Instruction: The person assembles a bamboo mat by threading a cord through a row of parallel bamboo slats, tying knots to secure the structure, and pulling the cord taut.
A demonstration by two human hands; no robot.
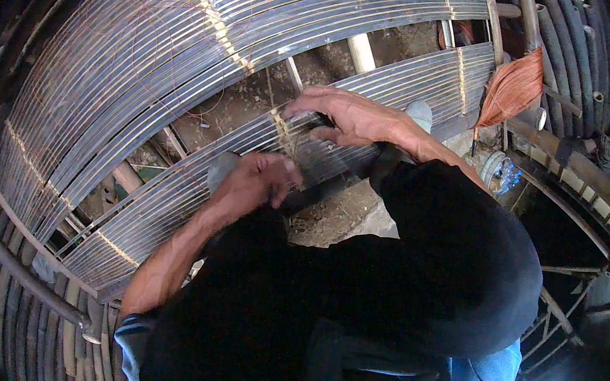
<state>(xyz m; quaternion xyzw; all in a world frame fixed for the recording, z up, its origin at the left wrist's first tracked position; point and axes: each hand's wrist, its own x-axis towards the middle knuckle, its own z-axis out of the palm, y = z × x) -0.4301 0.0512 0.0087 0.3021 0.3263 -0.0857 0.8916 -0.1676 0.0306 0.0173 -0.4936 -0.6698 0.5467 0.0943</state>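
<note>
Before me is a panel of thin dark slats (180, 213), bound crosswise with pale strands. My left hand (261, 176) is at its near edge, fingers curled and slightly blurred; whatever is in them is too small to make out. Just to the right, my right hand (348, 116) reaches over the slats, close to a pale cross binding (283, 133). Its fingers are bent and stand apart from the thumb, with a dark gap between. I cannot see anything held there. The dark sleeve of my right arm covers part of the near edge.
Beyond a gap, a wider slatted panel (148, 42) curves across the back, loose reddish strands over it. A reddish-orange strand bundle (514, 88) hangs at the right end. Below it is a clear plastic bottle (501, 175). Bamboo poles (23, 316) line the lower left.
</note>
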